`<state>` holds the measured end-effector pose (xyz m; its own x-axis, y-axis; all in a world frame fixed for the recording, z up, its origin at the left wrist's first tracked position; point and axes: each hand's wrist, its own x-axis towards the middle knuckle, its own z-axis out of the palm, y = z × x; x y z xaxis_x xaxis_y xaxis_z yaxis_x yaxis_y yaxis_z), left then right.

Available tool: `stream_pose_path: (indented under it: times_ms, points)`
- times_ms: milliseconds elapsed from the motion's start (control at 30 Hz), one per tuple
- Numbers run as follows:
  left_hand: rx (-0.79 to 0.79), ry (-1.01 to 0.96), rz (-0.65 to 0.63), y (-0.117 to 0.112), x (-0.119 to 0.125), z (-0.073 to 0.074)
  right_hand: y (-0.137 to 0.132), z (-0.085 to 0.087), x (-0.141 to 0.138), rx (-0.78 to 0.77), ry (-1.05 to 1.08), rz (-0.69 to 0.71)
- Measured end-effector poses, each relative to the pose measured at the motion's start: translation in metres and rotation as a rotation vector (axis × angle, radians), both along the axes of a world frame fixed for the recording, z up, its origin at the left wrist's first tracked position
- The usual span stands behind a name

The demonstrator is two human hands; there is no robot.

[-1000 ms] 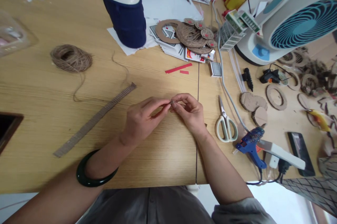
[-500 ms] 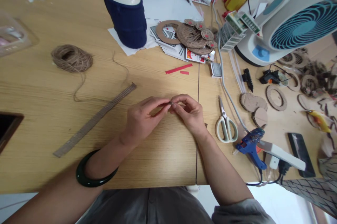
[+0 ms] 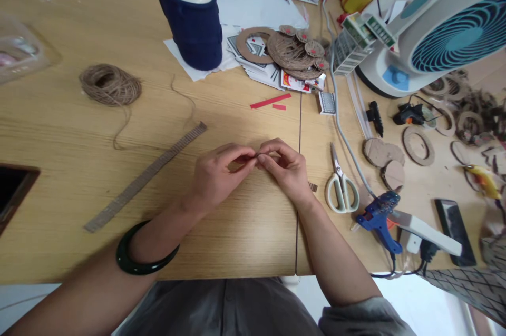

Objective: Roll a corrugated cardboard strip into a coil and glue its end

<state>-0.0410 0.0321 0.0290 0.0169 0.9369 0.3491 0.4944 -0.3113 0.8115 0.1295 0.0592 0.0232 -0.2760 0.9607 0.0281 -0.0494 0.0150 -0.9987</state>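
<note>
The desk (image 3: pixel 241 241) spreads beneath everything, its near edge just below the hands. Far left of them, a clear plastic tray (image 3: pixel 19 51) holds something pink, too blurred to name. Up and right of them sits a fan (image 3: pixel 458 43). Both hands are nearly closed, fingers curled: the left hand (image 3: pixel 221 175) and right hand (image 3: pixel 284 173) pinch a tiny piece (image 3: pixel 259 155) between their fingertips, above the desk's middle. Bare desk stretches left of the hands, past the twine (image 3: pixel 109 85); to their right, scissors (image 3: pixel 342 194) and a glue gun (image 3: pixel 377 217) lie near.
</note>
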Motion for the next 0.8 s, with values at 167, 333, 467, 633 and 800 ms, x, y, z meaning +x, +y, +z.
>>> stream_pose_path:
  times_ms: [167,333,467,633,800]
  points:
    - [-0.142,-0.123,-0.018,0.0003,0.0017,0.0023,0.0019,0.001,0.0007,-0.007,0.037,-0.026]
    - [-0.254,-0.249,-0.003,-0.0006,0.001,0.0039,0.0021,0.002,0.0013,-0.054,0.073,-0.052]
    - [-0.283,-0.24,-0.01,-0.0007,0.0007,0.001,0.002,0.0017,0.001,-0.028,0.044,-0.042]
    - [-0.422,-0.382,-0.073,0.0,-0.0001,-0.0014,0.0009,0.0022,0.0011,0.027,0.031,-0.025]
    - [-0.472,-0.416,-0.107,0.0002,-0.0012,-0.0017,0.0,0.0023,0.001,-0.015,0.059,0.001]
